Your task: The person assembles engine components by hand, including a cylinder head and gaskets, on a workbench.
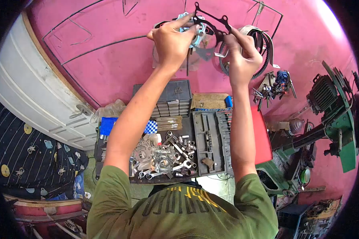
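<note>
Grip of left hand [172, 40] and right hand [240, 55] pinches black gasket [207, 18] between them

The black gasket [211, 22] at twelve o'clock looks thin, matt and paper-like. The toothed belt [265, 55] at one o'clock is dull rubber. At six, wrenches [175, 167] and sockets [185, 143] gleam as bare metal. The pink wall [107, 59] is matt paint.
</note>
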A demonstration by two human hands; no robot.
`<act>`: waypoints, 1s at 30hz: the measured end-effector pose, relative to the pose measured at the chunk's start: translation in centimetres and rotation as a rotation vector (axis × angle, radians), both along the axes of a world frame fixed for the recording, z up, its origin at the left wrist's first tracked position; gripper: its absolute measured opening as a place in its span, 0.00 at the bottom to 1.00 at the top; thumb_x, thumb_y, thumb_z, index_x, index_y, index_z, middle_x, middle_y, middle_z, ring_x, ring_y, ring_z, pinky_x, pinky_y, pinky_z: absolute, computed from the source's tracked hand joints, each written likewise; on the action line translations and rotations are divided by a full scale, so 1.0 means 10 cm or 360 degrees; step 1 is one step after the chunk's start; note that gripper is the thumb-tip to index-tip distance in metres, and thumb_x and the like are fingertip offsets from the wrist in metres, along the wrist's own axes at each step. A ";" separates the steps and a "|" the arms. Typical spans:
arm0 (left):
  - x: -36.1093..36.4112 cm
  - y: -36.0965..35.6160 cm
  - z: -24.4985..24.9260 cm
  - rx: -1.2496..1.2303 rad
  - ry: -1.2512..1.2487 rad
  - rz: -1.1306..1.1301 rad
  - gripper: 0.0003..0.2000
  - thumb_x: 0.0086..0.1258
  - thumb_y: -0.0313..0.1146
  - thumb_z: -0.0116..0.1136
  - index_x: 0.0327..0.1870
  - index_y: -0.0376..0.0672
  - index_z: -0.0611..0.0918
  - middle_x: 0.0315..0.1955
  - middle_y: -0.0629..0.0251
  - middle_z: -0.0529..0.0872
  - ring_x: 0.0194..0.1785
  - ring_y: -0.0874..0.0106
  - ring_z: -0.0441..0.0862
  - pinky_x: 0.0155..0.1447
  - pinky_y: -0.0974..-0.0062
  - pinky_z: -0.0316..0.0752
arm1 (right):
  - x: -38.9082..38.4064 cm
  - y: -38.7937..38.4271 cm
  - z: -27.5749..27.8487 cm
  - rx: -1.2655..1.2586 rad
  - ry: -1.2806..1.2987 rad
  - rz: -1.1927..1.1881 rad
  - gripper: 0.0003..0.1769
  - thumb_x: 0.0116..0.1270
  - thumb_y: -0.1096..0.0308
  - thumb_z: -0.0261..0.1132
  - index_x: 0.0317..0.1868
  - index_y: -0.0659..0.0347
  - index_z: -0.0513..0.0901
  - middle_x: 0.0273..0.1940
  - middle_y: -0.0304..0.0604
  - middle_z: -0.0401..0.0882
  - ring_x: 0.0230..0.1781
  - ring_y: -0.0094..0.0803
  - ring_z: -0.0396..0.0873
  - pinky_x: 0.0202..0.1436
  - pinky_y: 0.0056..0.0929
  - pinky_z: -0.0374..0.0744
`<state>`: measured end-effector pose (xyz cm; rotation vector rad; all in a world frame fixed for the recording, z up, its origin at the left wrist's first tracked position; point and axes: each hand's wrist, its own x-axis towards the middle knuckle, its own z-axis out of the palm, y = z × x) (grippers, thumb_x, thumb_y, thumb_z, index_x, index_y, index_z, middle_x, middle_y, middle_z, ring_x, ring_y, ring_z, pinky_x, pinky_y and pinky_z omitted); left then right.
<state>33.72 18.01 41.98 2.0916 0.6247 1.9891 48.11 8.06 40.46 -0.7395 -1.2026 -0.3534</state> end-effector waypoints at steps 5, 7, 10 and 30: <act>-0.03 -0.03 0.04 -0.0069 -0.0065 0.0223 0.19 0.60 0.40 0.80 0.54 0.49 0.93 0.34 0.64 0.96 0.35 0.76 0.92 0.56 0.79 0.73 | -0.09 0.11 -0.12 0.0192 -0.0211 -0.0712 0.23 0.57 0.70 0.82 0.55 0.50 0.91 0.36 0.26 0.92 0.38 0.26 0.76 0.54 0.34 0.68; -0.06 -0.08 0.03 -0.0023 -0.0067 0.0278 0.19 0.61 0.41 0.80 0.52 0.48 0.93 0.33 0.65 0.96 0.36 0.75 0.92 0.58 0.77 0.71 | -0.10 0.20 -0.14 0.0342 -0.0119 -0.0648 0.21 0.59 0.71 0.80 0.53 0.48 0.90 0.38 0.25 0.92 0.40 0.26 0.76 0.58 0.37 0.63; -0.08 -0.04 0.00 0.0021 -0.0078 0.0375 0.17 0.61 0.42 0.79 0.50 0.47 0.94 0.33 0.66 0.95 0.37 0.73 0.92 0.61 0.73 0.67 | -0.11 0.09 -0.08 0.0159 -0.0445 -0.0890 0.22 0.58 0.71 0.80 0.54 0.48 0.90 0.38 0.25 0.92 0.41 0.26 0.77 0.57 0.36 0.63; -0.24 0.08 -0.21 0.0309 -0.0024 0.0069 0.11 0.60 0.28 0.80 0.43 0.41 0.92 0.39 0.63 0.92 0.41 0.71 0.90 0.49 0.71 0.80 | -0.07 0.03 0.04 -0.0615 -0.0739 -0.1148 0.24 0.59 0.65 0.78 0.58 0.42 0.92 0.34 0.32 0.87 0.47 0.35 0.79 0.56 0.46 0.65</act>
